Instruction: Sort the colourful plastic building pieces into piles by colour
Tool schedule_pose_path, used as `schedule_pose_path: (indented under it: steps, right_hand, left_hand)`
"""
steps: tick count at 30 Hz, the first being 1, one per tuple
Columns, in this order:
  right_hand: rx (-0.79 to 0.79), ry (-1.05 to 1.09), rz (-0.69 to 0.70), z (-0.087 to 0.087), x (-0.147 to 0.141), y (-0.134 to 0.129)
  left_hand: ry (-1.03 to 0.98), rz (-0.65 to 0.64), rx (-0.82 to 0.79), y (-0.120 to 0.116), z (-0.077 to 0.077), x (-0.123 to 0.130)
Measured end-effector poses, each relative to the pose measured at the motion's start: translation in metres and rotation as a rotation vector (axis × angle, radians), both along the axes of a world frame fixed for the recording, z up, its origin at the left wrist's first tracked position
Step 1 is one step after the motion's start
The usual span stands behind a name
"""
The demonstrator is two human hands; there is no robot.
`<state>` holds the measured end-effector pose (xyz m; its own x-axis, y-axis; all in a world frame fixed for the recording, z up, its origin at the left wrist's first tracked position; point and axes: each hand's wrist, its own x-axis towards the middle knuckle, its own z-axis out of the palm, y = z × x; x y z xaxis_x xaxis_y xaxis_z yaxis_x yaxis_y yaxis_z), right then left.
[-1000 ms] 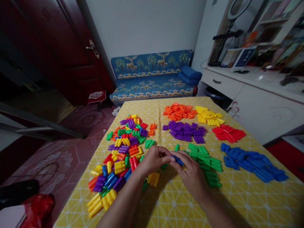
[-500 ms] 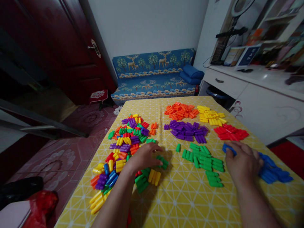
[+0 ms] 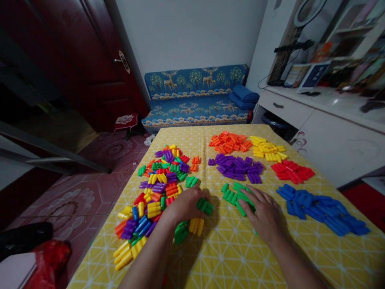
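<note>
My left hand (image 3: 189,204) is at the right edge of a mixed heap of plastic bullet-shaped building blocks (image 3: 156,187). Its fingers curl round a green block (image 3: 205,206), gripping it just above the cloth. A yellow block (image 3: 196,226) and a dark green block (image 3: 181,233) lie just below that hand. My right hand (image 3: 264,214) rests palm down over the pile of green blocks (image 3: 231,195), fingers stretched out and covering much of it. To its right spreads a pile of blue blocks (image 3: 321,209).
Sorted piles of orange blocks (image 3: 230,142), purple blocks (image 3: 239,167), yellow blocks (image 3: 268,148) and red blocks (image 3: 292,171) lie farther back on the yellow tablecloth (image 3: 222,261). Behind the table stands a blue patterned sofa (image 3: 192,102), with a white cabinet (image 3: 339,136) to the right.
My right hand has left the blue pile and moved left onto the green pile, its fingers now stretched out. The blue block it held lies with the blue pile. My left hand has barely moved.
</note>
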<state>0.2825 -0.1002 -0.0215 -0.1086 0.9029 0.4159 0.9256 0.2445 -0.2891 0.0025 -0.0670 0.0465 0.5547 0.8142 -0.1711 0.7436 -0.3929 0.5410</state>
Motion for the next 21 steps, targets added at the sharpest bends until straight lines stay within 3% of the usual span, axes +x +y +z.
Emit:
schedule_pose_path:
  steps: [6, 10, 14, 18, 21]
  right_hand:
    - [0.079, 0.147, 0.190, 0.022, -0.030, 0.005]
    - [-0.015, 0.325, 0.341, 0.030, -0.071, -0.002]
    - [-0.095, 0.448, 0.327, 0.032, -0.104, -0.009]
    - [-0.035, 0.502, 0.321, 0.031, -0.116, -0.009]
    - [0.010, 0.532, 0.276, 0.028, -0.107, -0.003]
  left_hand:
    - [-0.142, 0.104, -0.070, 0.006, -0.004, -0.003]
    - [-0.322, 0.154, -0.230, 0.007, 0.000, -0.003]
    - [-0.535, 0.155, -0.367, 0.008, 0.000, -0.002]
    - [-0.574, 0.239, -0.264, 0.009, -0.008, 0.004]
    - [-0.588, 0.247, -0.207, 0.009, -0.010, 0.008]
